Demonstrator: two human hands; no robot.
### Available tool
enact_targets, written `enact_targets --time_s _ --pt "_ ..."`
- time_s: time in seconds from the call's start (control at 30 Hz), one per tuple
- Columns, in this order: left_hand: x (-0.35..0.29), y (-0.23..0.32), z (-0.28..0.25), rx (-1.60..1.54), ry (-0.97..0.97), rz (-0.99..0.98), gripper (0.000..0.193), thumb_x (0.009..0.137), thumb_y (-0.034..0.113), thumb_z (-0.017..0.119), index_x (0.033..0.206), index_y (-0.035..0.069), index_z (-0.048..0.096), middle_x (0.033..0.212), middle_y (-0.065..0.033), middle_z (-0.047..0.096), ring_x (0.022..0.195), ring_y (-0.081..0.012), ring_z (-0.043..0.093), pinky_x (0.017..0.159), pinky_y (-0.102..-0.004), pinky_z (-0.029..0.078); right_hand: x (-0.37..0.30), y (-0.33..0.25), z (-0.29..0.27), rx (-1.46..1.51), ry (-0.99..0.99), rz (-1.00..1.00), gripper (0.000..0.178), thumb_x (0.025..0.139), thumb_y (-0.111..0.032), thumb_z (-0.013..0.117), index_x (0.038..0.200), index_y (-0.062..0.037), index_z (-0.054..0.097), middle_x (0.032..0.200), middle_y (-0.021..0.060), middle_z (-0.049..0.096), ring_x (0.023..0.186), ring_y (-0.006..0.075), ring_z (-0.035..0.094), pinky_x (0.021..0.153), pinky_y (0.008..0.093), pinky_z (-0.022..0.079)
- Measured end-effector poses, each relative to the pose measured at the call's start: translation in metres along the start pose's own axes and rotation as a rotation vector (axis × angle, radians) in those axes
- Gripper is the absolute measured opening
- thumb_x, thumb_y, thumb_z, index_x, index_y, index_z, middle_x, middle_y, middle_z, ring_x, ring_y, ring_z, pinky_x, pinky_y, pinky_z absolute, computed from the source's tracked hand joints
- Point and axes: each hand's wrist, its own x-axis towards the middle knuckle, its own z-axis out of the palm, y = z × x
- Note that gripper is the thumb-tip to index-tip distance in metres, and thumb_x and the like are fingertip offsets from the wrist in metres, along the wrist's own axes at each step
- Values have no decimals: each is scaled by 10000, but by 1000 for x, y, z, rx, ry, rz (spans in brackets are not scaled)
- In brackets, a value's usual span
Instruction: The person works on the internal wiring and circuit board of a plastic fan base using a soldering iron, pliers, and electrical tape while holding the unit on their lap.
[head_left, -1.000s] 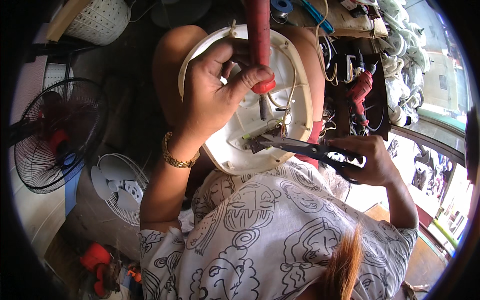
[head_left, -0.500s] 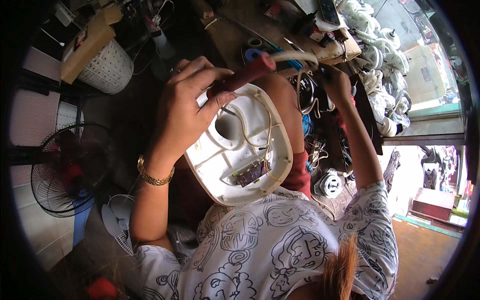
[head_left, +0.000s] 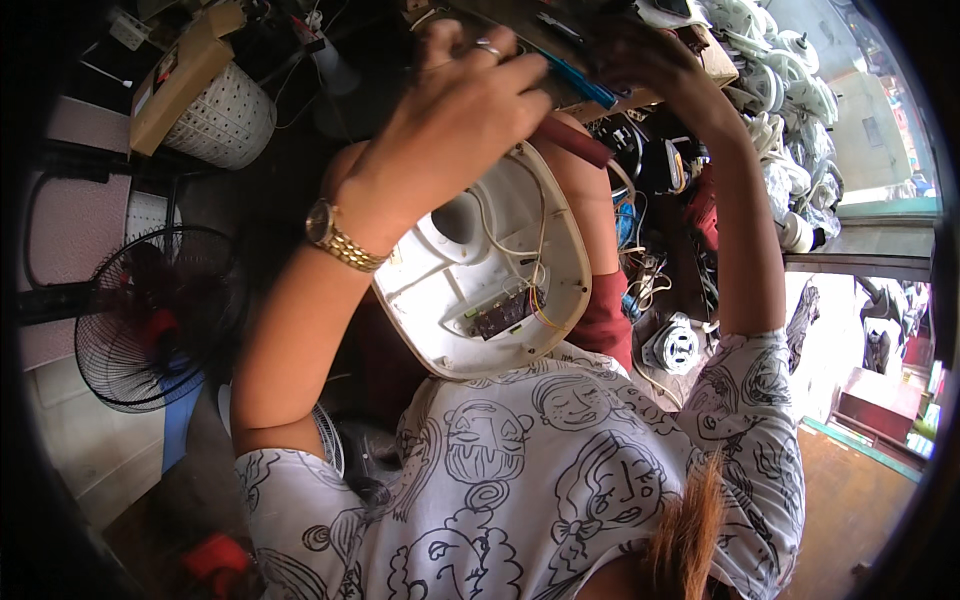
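Observation:
A white fan base (head_left: 558, 225), turned underside up, rests on my lap. Inside it are a small dark circuit board (head_left: 500, 316) with coloured wires and a pale cord. Above its far edge is my left hand (head_left: 480, 100), fingers curled around a red round-handled tool with a cord at its end, which looks like a soldering iron (head_left: 582, 141). The tip is hidden behind the hand. Over the bench, close to a blue pen-like tool (head_left: 588, 84), is my right hand (head_left: 645, 62). Shade and motion blur obscure its fingers.
A workbench (head_left: 715, 62) stands ahead at the right, with white fan parts (head_left: 775, 85) piled beyond it. Cables and a motor (head_left: 676, 346) lie by my right leg. To the left are a caged fan (head_left: 155, 320) and a basket (head_left: 225, 118) with a cardboard box (head_left: 185, 75).
My left hand has moved up and to the right with the soldering iron, whose cord end now points lower. My right hand has moved farther out over the bench.

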Motion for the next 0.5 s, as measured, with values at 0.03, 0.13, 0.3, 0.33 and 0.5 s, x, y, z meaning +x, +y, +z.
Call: enact_targets --time_s 0.03,0.13,0.3,0.33,0.5 --pt "2 4 -1 -33 34 5 204 780 174 782 981 160 754 1081 48 661 1136 -169 583 986 -478 346 -17 -28 26 -3 -58 -1 500 989 -133 633 1453 -2 501 1297 101 682 1125 192 691 926 348 564" --pt "16 20 -3 -68 78 41 209 793 183 767 1000 173 734 1099 53 656 1130 -167 591 986 -475 336 -51 -48 68 -123 63 -157 464 1012 -99 615 1450 -22 482 1152 86 708 970 151 700 816 302 576" --pt "-3 47 -19 -250 239 -131 296 788 227 788 1061 198 679 1060 15 649 1051 -215 599 961 -453 344 -83 -1 74 146 166 93 409 1077 -185 543 1446 -25 468 1025 78 680 852 118 636 708 254 529" --pt "-15 56 -25 -289 197 -184 266 778 234 808 1004 179 679 1056 -12 643 1011 -254 586 938 -437 360 -89 5 70 288 300 126 381 1075 -200 550 1414 -33 505 985 67 675 800 113 614 652 255 504" --pt "-92 116 -21 -505 -203 -141 326 734 357 840 967 168 712 1047 3 632 1033 -244 557 888 -451 389 -100 -8 79 651 553 211 285 1028 -261 658 1150 -12 591 751 -29 500 634 85 483 551 257 403"
